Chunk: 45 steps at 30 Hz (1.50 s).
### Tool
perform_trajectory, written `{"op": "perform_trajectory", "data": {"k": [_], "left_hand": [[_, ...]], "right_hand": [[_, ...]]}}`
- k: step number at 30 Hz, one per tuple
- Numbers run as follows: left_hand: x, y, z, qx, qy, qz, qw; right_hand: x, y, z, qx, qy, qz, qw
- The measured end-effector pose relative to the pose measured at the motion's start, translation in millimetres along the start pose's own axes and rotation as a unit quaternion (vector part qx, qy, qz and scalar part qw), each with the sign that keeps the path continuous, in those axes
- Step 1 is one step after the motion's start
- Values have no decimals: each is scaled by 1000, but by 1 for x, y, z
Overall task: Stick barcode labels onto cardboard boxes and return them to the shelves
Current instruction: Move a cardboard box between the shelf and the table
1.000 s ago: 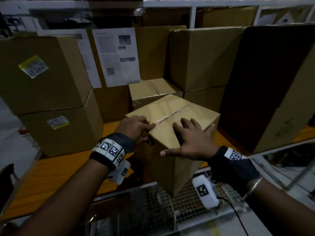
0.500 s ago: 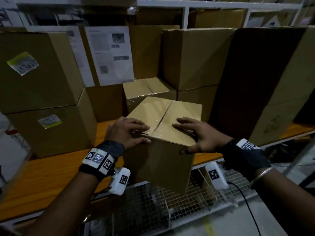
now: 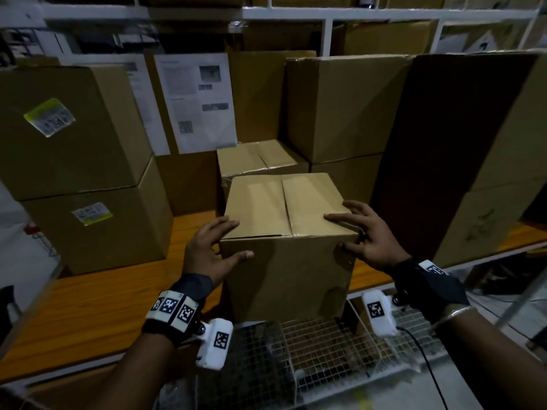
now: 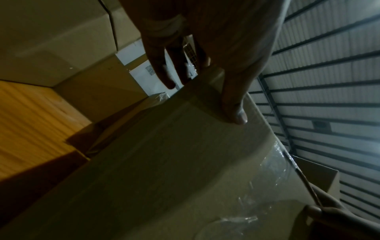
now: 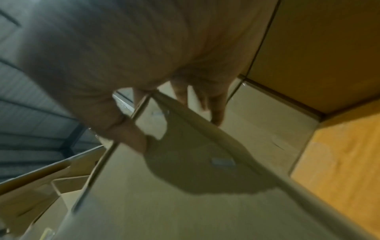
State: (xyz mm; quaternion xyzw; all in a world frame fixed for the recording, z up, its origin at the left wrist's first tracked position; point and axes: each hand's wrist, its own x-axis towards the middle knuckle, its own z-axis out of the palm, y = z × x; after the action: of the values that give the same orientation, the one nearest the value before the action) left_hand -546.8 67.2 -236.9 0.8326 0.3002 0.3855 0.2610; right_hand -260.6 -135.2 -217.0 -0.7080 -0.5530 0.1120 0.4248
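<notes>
A plain brown cardboard box (image 3: 287,261) with a taped top seam stands upright at the front edge of the orange wooden shelf (image 3: 88,306), one face square to me. My left hand (image 3: 241,238) lies at its top left corner, thumb flat on the front face and fingers stretched along the left edge. In the left wrist view the left hand (image 4: 205,100) shows straight fingers and the thumb laid on the box (image 4: 164,162). My right hand (image 3: 334,230) rests at the top right corner, fingers spread on the lid, thumb on the front edge. The right wrist view is blurred.
Two large stacked boxes at left carry yellow-edged labels (image 3: 48,116) (image 3: 91,213). A smaller box (image 3: 257,158) sits right behind the held one. Tall boxes (image 3: 340,105) and a dark carton (image 3: 444,143) stand at right. A wire mesh basket (image 3: 325,350) lies below the shelf's front.
The box has turned from corner-on to square with one face towards me. Both hands have slid outward to its top corners, the right one moving right.
</notes>
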Motion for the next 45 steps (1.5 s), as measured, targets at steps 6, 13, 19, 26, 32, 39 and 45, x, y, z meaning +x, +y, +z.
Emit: {"op": "perform_trajectory", "data": {"k": [6, 13, 19, 26, 32, 39, 45], "left_hand": [[-9, 1, 14, -43, -21, -76, 996], [-7, 25, -6, -79, 8, -78, 994], [13, 72, -60, -88, 33, -20, 995], [55, 109, -123, -104, 47, 59, 992], [98, 119, -158, -104, 63, 109, 987], [142, 108, -157, -116, 84, 100, 985], [178, 92, -132, -112, 96, 72, 987]], "right_hand": [[-11, 12, 18, 50, 70, 9, 996], [0, -10, 4, 103, 111, -38, 988], [27, -61, -38, 124, 139, -78, 979], [72, -124, -80, 96, 136, -131, 977], [121, -164, -94, 133, 136, -155, 969], [175, -175, -98, 117, 128, -143, 974], [223, -153, -102, 80, 100, -128, 983]]}}
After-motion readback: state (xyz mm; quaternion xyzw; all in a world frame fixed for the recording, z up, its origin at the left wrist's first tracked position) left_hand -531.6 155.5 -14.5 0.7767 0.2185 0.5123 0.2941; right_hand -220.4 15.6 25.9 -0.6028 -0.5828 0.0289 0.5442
